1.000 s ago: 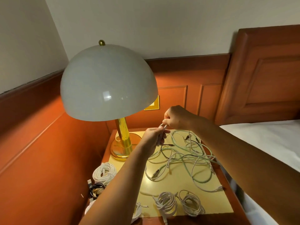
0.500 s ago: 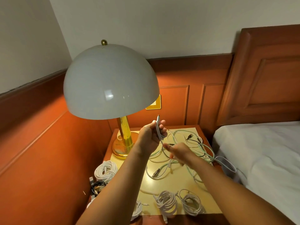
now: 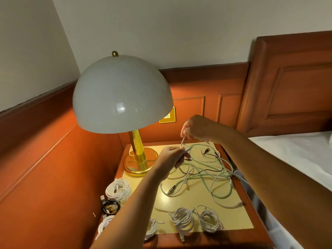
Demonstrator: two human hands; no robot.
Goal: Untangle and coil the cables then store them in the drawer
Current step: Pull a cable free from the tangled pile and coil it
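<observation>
A tangle of white, pale green and black cables [image 3: 203,169] sprawls over the far half of the yellow-topped nightstand [image 3: 231,221]. My left hand [image 3: 172,157] grips a white cable [image 3: 183,143] above the tangle's left side. Just above it, my right hand [image 3: 197,128] pinches the same cable, which runs down between the two hands. Several white coiled bundles [image 3: 183,219] lie along the front edge, another white coil [image 3: 117,189] and a small black coil [image 3: 111,206] sit at the left. No drawer is visible.
A brass lamp [image 3: 136,153] with a white dome shade [image 3: 122,101] stands at the nightstand's back left, close to my left hand. Wood wall panelling runs behind and to the left. A bed with a white sheet [image 3: 294,155] and wooden headboard lies to the right.
My right hand has risen from low over the tangle to just above my left hand and pinches the cable there. My left hand has stayed in place holding the cable.
</observation>
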